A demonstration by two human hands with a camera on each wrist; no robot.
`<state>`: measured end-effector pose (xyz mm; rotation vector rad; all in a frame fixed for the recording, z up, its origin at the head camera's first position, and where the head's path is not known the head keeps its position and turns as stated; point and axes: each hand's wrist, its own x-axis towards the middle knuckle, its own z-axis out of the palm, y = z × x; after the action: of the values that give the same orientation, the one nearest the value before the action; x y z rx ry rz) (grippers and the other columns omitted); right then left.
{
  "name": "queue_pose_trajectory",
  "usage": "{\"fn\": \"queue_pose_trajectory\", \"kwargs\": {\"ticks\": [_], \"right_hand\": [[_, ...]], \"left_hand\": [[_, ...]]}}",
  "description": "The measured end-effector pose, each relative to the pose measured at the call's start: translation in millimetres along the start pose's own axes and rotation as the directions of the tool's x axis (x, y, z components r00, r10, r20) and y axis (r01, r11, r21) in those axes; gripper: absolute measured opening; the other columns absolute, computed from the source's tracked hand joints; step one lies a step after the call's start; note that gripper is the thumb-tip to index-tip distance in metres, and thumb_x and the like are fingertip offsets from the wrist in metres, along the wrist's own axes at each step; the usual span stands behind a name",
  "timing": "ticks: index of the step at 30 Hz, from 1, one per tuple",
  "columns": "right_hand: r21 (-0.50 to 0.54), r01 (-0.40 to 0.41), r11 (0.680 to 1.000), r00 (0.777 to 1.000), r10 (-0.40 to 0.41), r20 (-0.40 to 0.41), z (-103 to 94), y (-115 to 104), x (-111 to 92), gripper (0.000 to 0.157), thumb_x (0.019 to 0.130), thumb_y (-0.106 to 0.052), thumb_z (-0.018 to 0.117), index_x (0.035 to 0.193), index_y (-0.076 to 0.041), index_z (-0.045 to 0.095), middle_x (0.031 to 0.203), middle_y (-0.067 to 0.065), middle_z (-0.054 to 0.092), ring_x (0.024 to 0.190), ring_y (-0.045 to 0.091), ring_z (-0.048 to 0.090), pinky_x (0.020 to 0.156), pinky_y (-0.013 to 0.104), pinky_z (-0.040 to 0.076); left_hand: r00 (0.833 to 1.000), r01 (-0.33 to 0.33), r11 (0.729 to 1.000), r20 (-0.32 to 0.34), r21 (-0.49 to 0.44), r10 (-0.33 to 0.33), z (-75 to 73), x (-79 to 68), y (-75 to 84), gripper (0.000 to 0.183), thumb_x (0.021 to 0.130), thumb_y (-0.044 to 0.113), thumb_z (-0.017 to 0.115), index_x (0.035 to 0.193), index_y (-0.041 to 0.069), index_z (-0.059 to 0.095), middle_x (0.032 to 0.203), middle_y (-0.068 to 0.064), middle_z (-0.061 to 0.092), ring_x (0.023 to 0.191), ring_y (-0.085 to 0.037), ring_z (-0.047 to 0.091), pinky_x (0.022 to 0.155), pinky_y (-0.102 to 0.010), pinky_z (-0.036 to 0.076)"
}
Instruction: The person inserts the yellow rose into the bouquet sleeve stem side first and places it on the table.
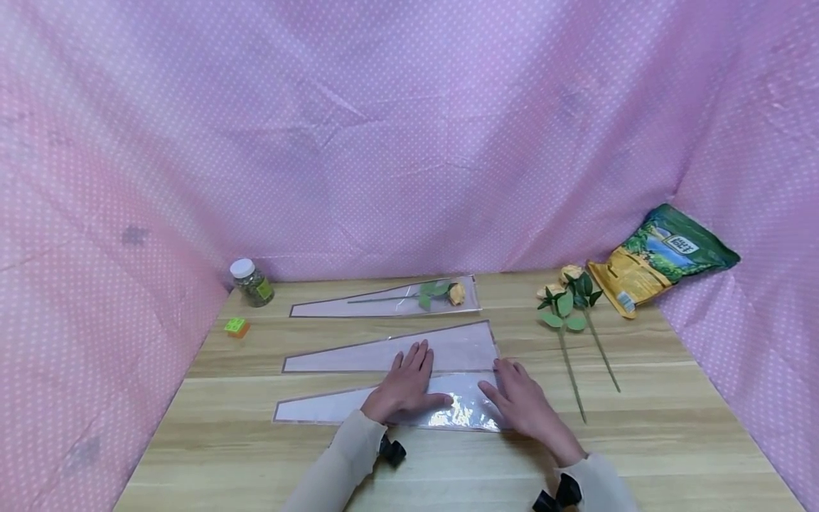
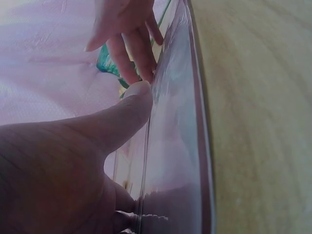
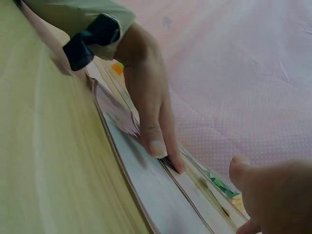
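Three tapered flower sleeves with dark borders lie in rows in the head view. My left hand (image 1: 406, 387) rests with straight fingers on the middle sleeve (image 1: 461, 345), its thumb reaching over the front sleeve (image 1: 320, 410). My right hand (image 1: 521, 402) is at the wide right end of these two, fingertips by the middle sleeve's corner and thumb over the shiny front one. In the right wrist view, the left thumb and a finger press down along the sleeves. On the back sleeve (image 1: 333, 309) lies a yellow rose (image 1: 457, 294), stem pointing left.
Two more yellow roses with green stems (image 1: 571, 384) lie to the right. Behind them a green and yellow bag (image 1: 665, 256) leans at the pink curtain. At the far left stand a white-lidded jar (image 1: 252, 283) and a small green and orange block (image 1: 237, 327).
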<state>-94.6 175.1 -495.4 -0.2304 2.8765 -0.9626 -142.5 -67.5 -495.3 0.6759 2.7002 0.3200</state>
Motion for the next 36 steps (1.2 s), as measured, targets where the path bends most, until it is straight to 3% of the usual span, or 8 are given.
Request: {"fn": "queue_pose_trajectory", "kwargs": {"ticks": [5, 11, 15, 19, 24, 28, 32, 36], "right_hand": [[-0.048, -0.03, 0.998, 0.999, 0.031, 0.02, 4.0, -5.5, 0.8, 0.071, 0.102, -0.046, 0.049, 0.148, 0.007, 0.038, 0.152, 0.028, 0.042, 0.141, 0.052, 0.036, 0.107, 0.07, 0.032], [-0.035, -0.034, 0.999, 0.999, 0.034, -0.004, 6.2, -5.7, 13.4, 0.069, 0.103, -0.043, 0.05, 0.149, 0.005, 0.036, 0.145, 0.03, 0.048, 0.133, 0.051, 0.045, 0.104, 0.067, 0.037], [0.043, -0.03, 0.999, 1.0, 0.03, -0.004, 4.0, -4.3, 21.4, 0.07, 0.104, -0.04, 0.047, 0.153, 0.006, 0.027, 0.148, 0.036, 0.041, 0.135, 0.056, 0.04, 0.107, 0.068, 0.035], [0.143, -0.017, 0.99, 1.0, 0.016, 0.006, -0.3, -3.8, 27.0, 0.068, 0.106, -0.037, 0.043, 0.156, 0.003, 0.021, 0.155, 0.033, 0.035, 0.142, 0.055, 0.033, 0.111, 0.068, 0.03], [0.197, 0.014, 0.98, 1.0, -0.018, 0.019, -2.6, -0.8, 33.2, 0.067, 0.107, -0.037, 0.04, 0.158, 0.0, 0.018, 0.157, 0.03, 0.034, 0.145, 0.051, 0.032, 0.115, 0.065, 0.029], [0.3, 0.037, 0.953, 0.998, -0.05, 0.036, -3.8, 0.8, 38.3, 0.066, 0.108, -0.035, 0.04, 0.158, 0.001, 0.016, 0.158, 0.031, 0.031, 0.147, 0.048, 0.031, 0.118, 0.061, 0.027], [0.393, 0.004, 0.92, 0.998, -0.029, 0.059, -7.0, 0.9, 43.9, 0.065, 0.108, -0.034, 0.039, 0.157, 0.0, 0.016, 0.156, 0.032, 0.033, 0.146, 0.046, 0.032, 0.12, 0.059, 0.025], [0.408, -0.081, 0.91, 0.995, 0.048, 0.09, -11.0, 0.6, 51.8, 0.069, 0.108, -0.039, 0.034, 0.157, 0.003, 0.01, 0.154, 0.033, 0.035, 0.145, 0.046, 0.034, 0.121, 0.057, 0.023]], "left_hand": [[1.0, -0.004, 1.0, -0.001, 0.006, 0.004, -0.3, 0.0, -0.7, 0.102, 0.089, 0.069, 0.055, 0.159, 0.003, 0.019, 0.169, -0.015, 0.009, 0.158, -0.032, 0.011, 0.126, -0.053, 0.017], [1.0, -0.003, 1.0, 0.022, 0.011, 0.003, 0.6, 2.7, -1.6, 0.104, 0.088, 0.071, 0.054, 0.159, 0.005, 0.018, 0.17, -0.014, 0.009, 0.158, -0.031, 0.01, 0.126, -0.053, 0.016], [1.0, -0.009, 0.999, 0.019, 0.031, 0.008, -0.2, 2.7, -0.2, 0.105, 0.087, 0.072, 0.054, 0.159, 0.004, 0.019, 0.17, -0.014, 0.01, 0.158, -0.031, 0.011, 0.126, -0.052, 0.017], [1.0, -0.021, 0.999, 0.007, 0.044, 0.021, -1.2, 2.3, 0.9, 0.105, 0.087, 0.07, 0.057, 0.158, 0.002, 0.021, 0.169, -0.016, 0.012, 0.157, -0.032, 0.013, 0.125, -0.053, 0.019], [1.0, -0.027, 0.999, 0.012, 0.047, 0.026, -1.3, 2.1, 0.7, 0.104, 0.088, 0.068, 0.057, 0.158, 0.0, 0.021, 0.168, -0.018, 0.012, 0.157, -0.034, 0.013, 0.125, -0.054, 0.019], [1.0, -0.021, 0.999, 0.01, 0.048, 0.02, -1.1, 2.0, 0.3, 0.105, 0.087, 0.07, 0.057, 0.158, 0.001, 0.021, 0.168, -0.018, 0.013, 0.157, -0.033, 0.014, 0.125, -0.053, 0.02], [1.0, -0.019, 0.999, 0.01, 0.051, 0.018, -0.7, 2.2, -0.3, 0.105, 0.087, 0.07, 0.057, 0.158, 0.001, 0.021, 0.169, -0.017, 0.013, 0.157, -0.033, 0.013, 0.125, -0.053, 0.019], [1.0, -0.02, 0.999, 0.014, 0.048, 0.019, -1.0, 1.2, -1.2, 0.105, 0.087, 0.071, 0.056, 0.158, 0.002, 0.02, 0.169, -0.016, 0.011, 0.158, -0.032, 0.012, 0.125, -0.053, 0.019]]}}
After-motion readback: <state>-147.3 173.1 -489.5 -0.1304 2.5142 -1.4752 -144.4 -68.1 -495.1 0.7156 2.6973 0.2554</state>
